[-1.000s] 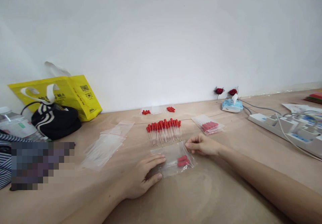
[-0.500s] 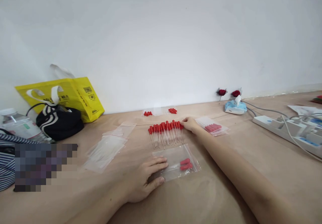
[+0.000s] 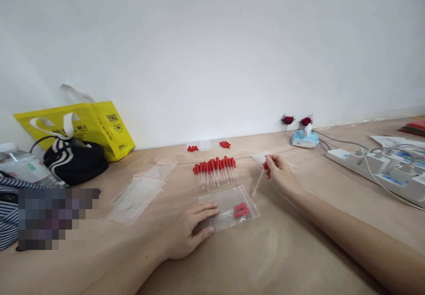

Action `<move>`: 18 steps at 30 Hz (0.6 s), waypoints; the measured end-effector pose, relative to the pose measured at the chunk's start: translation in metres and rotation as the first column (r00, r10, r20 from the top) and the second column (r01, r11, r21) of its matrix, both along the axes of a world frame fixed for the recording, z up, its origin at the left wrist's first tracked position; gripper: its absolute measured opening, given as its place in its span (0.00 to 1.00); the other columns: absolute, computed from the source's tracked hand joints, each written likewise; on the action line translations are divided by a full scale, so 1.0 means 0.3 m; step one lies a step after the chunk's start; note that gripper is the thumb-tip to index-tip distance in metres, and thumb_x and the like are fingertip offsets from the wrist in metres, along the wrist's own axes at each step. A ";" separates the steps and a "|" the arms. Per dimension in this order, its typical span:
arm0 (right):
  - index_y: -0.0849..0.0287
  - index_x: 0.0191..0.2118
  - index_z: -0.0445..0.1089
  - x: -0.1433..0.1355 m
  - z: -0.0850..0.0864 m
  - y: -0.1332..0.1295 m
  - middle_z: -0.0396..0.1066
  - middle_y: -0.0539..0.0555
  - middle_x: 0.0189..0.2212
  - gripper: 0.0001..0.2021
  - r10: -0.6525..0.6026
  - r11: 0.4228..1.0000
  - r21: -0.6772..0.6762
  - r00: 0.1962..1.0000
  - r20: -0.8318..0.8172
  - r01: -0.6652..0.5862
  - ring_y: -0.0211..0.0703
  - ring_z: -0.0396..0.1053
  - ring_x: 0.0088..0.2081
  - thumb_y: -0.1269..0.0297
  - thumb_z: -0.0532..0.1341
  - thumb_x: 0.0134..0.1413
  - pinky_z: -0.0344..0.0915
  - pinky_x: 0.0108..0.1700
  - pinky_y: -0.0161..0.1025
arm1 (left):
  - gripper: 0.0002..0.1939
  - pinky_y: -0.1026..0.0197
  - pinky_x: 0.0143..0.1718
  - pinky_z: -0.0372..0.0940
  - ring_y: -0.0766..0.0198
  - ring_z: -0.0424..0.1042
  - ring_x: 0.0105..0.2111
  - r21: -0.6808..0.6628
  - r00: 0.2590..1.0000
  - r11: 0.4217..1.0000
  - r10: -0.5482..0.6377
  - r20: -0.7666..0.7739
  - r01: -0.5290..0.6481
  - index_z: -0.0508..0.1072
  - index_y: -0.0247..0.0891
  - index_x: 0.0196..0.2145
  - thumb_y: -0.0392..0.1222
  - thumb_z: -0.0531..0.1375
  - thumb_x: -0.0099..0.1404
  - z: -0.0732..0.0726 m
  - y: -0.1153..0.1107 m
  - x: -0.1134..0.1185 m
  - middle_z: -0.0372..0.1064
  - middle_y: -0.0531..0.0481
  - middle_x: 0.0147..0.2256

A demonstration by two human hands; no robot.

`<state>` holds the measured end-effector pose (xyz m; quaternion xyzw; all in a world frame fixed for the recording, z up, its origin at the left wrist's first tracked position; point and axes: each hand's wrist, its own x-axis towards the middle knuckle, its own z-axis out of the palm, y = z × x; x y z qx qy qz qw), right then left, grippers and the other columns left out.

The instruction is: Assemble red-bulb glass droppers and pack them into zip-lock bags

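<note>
My left hand [image 3: 195, 228] lies flat on the table, its fingertips resting on the left edge of a clear zip bag [image 3: 223, 197]. Red-bulbed droppers [image 3: 241, 211] show through that bag's plastic. Between thumb and fingers, my right hand [image 3: 277, 171] grips a glass dropper [image 3: 260, 182] by its red rubber bulb, the thin tube slanting down toward the bag's right corner. A row of several similar droppers [image 3: 215, 171] lies just behind the bag, bulbs away from me. Partly hidden behind my right hand is another clear bag [image 3: 259, 158].
Loose clear zip bags [image 3: 139, 197] lie on the left. Bags of red bulbs [image 3: 225, 144] rest by the wall. At left stand a yellow tote [image 3: 113, 127], a black pouch [image 3: 79, 162] and a bottle [image 3: 29, 166]. Tissues [image 3: 304, 139] and a power strip [image 3: 375, 166] are at right.
My right hand has come away from the row's right end, moving right and toward me with one dropper. My left hand stays on the bag. The view has shifted slightly.
</note>
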<state>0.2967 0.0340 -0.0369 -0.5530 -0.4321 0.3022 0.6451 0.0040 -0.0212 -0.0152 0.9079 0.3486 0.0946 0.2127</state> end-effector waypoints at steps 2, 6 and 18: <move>0.58 0.29 0.58 0.013 -0.005 -0.035 0.61 0.45 0.19 0.10 -0.006 1.000 0.022 0.996 -0.089 0.008 0.31 0.58 0.18 0.56 0.55 0.47 0.57 0.17 0.29 | 0.20 0.50 0.55 0.50 0.58 0.53 0.55 -0.005 1.000 1.000 0.004 0.007 -0.004 0.60 0.46 0.53 0.45 0.50 0.63 -0.003 0.003 -0.001 0.55 0.51 0.56; 0.58 0.25 0.58 -0.012 -0.021 -0.057 0.62 0.46 0.18 0.09 0.023 0.999 -0.033 0.974 -0.223 -0.031 0.31 0.58 0.18 0.59 0.56 0.47 0.58 0.18 0.29 | 0.18 0.50 0.56 0.49 0.59 0.53 0.56 -0.031 1.000 0.999 0.026 0.010 -0.026 0.61 0.47 0.52 0.46 0.46 0.65 0.001 0.009 0.001 0.55 0.52 0.56; 0.62 0.24 0.64 -0.110 -0.023 -0.140 0.67 0.47 0.18 0.15 0.523 0.808 -0.151 0.811 -0.261 -0.569 0.32 0.63 0.21 0.58 0.67 0.32 0.60 0.25 0.31 | 0.25 0.49 0.55 0.51 0.55 0.54 0.55 -0.055 0.996 0.995 0.088 -0.009 -0.089 0.54 0.45 0.56 0.45 0.52 0.61 0.023 -0.009 0.011 0.54 0.50 0.56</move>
